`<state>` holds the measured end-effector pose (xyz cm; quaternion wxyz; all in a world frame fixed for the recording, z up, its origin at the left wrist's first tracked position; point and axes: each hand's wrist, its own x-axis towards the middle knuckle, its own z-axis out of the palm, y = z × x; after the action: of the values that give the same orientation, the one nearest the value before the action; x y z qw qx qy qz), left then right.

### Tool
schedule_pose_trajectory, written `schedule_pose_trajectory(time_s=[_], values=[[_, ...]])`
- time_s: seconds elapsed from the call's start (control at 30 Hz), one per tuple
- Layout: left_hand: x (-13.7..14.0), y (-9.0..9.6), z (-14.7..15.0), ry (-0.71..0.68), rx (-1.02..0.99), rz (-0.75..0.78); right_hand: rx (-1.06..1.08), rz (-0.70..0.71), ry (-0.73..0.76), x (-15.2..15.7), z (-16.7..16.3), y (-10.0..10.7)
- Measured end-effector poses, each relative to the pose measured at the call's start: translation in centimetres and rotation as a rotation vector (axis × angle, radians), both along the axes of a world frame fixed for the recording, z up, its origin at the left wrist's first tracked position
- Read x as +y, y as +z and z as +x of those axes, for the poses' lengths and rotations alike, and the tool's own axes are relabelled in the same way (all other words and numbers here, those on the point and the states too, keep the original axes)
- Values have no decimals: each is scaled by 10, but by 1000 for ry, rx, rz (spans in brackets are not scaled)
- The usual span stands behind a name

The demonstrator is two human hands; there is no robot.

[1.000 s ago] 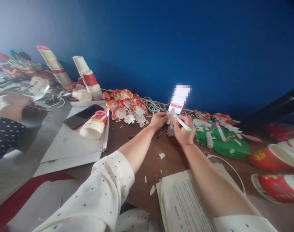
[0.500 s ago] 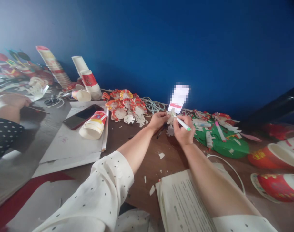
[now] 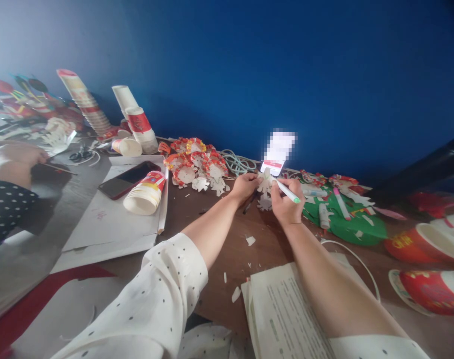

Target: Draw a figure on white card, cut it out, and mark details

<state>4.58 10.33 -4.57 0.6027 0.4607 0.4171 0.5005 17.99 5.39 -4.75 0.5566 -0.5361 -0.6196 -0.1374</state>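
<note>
My left hand [image 3: 246, 187] is closed on the edge of a pale paper cutout [image 3: 264, 182] with a jagged outline. In my right hand [image 3: 287, 202] is a white marker with a green end [image 3: 288, 191]; its tip side points at the cutout and its green end points down and right. Whether the tip touches the paper cannot be made out. Just beneath the held piece, a second greyish cutout [image 3: 264, 202] lies on the brown table. Behind both hands a lit phone [image 3: 273, 164] stands against the blue wall.
Left of my hands lies a pile of red-and-white cup cutouts [image 3: 197, 164]. A paper cup [image 3: 144, 194] and a dark phone [image 3: 129, 180] rest on a white folder [image 3: 99, 224]. Rightward are a green sheet [image 3: 365, 232] and a pink marker [image 3: 341, 204]. A co-worker's hand [image 3: 19, 152] is far left.
My right hand and the marker have shifted slightly right, uncovering more of the lower cutout. The left hand keeps its hold on the paper piece.
</note>
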Motion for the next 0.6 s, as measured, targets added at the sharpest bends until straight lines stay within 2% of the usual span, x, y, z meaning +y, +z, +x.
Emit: schedule_pose_trajectory(time_s=[0.13,0.6], values=[[4,-7,0,-8,37,99,3,11,-14,1,0,-2],[4,-7,2,-44,38,93,-13,-50,-52,4,2,-4]])
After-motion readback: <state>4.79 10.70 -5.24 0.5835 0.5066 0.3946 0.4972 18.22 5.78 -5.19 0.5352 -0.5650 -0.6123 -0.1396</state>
